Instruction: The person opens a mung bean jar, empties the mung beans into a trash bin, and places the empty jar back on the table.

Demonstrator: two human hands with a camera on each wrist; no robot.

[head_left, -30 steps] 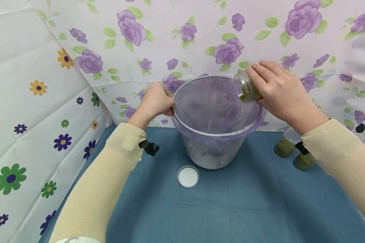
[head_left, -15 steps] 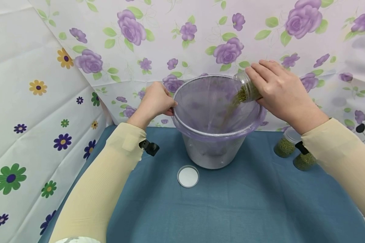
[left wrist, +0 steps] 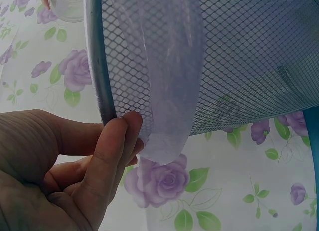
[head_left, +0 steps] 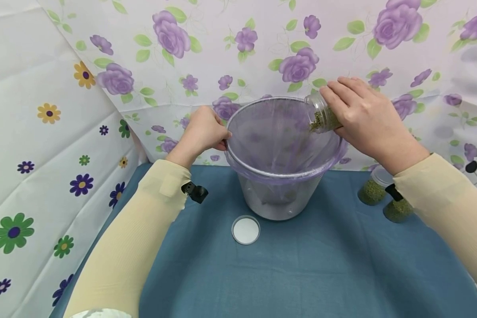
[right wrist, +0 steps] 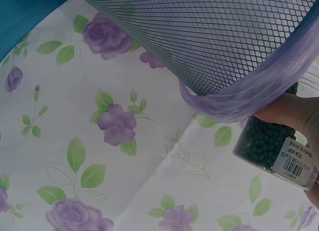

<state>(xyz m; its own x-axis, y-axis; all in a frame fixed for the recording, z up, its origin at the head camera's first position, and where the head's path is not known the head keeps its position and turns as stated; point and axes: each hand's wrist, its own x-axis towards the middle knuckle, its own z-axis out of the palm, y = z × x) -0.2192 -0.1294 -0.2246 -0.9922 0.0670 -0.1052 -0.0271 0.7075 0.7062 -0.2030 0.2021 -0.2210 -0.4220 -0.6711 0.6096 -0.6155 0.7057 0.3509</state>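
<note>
My left hand [head_left: 204, 130] gripped the bin [head_left: 280, 176] rim; my right hand [head_left: 365, 117] held the tilted jar [head_left: 321, 115] over it (beans mostly unpoured, two full jars [head_left: 371, 187] waiting).

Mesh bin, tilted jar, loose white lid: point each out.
mesh bin [head_left: 262, 203], head view, on its lower wall under the bag.
tilted jar [head_left: 322, 115], head view, on its clear body by the green grains.
loose white lid [head_left: 245, 230], head view, on its flat centre.
</note>
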